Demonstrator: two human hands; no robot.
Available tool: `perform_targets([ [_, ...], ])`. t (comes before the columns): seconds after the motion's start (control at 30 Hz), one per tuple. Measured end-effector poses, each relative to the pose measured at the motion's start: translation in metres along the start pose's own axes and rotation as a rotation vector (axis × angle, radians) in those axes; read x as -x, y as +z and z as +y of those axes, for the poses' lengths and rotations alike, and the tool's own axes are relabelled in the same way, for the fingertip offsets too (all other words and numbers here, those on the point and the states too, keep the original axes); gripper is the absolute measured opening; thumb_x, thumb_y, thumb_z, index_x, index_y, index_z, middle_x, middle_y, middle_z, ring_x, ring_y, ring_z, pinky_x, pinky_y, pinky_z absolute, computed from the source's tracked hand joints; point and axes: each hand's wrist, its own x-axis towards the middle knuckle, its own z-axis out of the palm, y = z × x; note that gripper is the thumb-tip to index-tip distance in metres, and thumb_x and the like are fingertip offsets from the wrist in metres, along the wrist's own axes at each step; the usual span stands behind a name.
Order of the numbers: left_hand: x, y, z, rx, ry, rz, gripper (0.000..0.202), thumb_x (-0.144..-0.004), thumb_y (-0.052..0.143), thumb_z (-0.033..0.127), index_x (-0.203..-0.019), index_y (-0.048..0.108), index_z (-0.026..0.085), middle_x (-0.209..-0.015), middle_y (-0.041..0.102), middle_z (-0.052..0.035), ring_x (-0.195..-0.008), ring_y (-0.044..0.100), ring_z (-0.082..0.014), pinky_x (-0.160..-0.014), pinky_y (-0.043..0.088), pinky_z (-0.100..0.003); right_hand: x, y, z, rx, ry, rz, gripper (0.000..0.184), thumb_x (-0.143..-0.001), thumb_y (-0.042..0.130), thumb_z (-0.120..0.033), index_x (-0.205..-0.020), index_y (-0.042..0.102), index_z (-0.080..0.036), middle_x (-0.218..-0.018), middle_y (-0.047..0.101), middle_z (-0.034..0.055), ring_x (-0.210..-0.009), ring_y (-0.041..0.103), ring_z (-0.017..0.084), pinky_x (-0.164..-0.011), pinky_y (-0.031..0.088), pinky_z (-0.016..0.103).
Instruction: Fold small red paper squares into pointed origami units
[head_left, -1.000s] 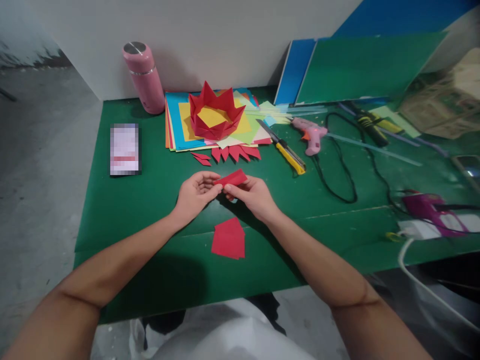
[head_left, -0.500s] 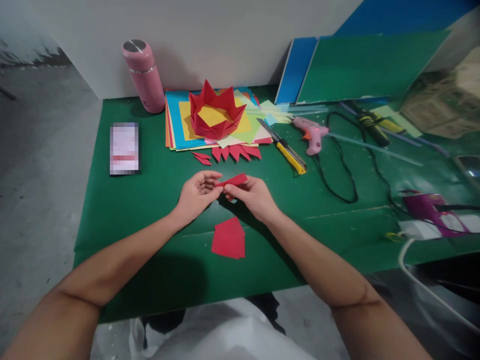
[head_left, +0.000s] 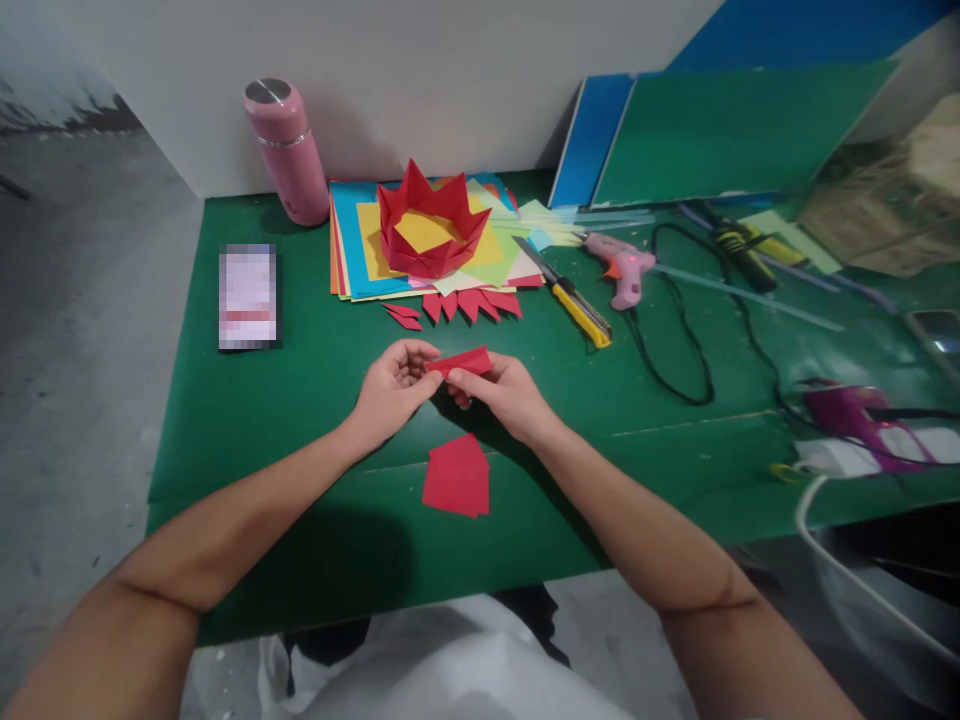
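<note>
A small piece of folded red paper (head_left: pixel 466 362) is held just above the table between my two hands. My left hand (head_left: pixel 397 385) pinches its left end between thumb and fingers. At the right side, my right hand (head_left: pixel 506 392) grips it with the thumb on top and the fingers behind. Below the hands lies a loose stack of red paper squares (head_left: pixel 457 478). Beyond them, several folded red paper pieces (head_left: pixel 472 304) lie in a row, beside a red pointed paper ring (head_left: pixel 435 255) that rests on coloured paper sheets (head_left: pixel 349 260).
On the green table (head_left: pixel 300 560), a pink bottle (head_left: pixel 289 160) and a blurred-out item (head_left: pixel 248 297) are at the left. To the right lie a yellow utility knife (head_left: pixel 581 310), a pink glue gun (head_left: pixel 626 268) with its cord, glue sticks (head_left: pixel 750 297) and a power strip (head_left: pixel 840 458).
The folded red paper has shifted slightly left and tilted a little in my fingers, showing more of its face. Both hands keep their hold.
</note>
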Motion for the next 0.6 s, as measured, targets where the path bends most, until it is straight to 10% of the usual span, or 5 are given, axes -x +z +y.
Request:
perform_targets([
  [0.6, -0.0003, -0.0001, 0.0024, 0.120, -0.080, -0.006, 0.026, -0.069, 0.072, 0.020, -0.090, 0.057, 0.018, -0.080, 0.060, 0.0007, -0.074, 0.058, -0.0090, -0.071, 0.049, -0.022, 0.0013, -0.0006, -0.0020, 0.124, 0.002, -0.043, 0.030, -0.069, 0.075, -0.045, -0.068, 0.063, -0.018, -0.065, 0.065, -0.0007, -0.052, 0.052, 0.008, -0.053, 0.044, 0.023],
])
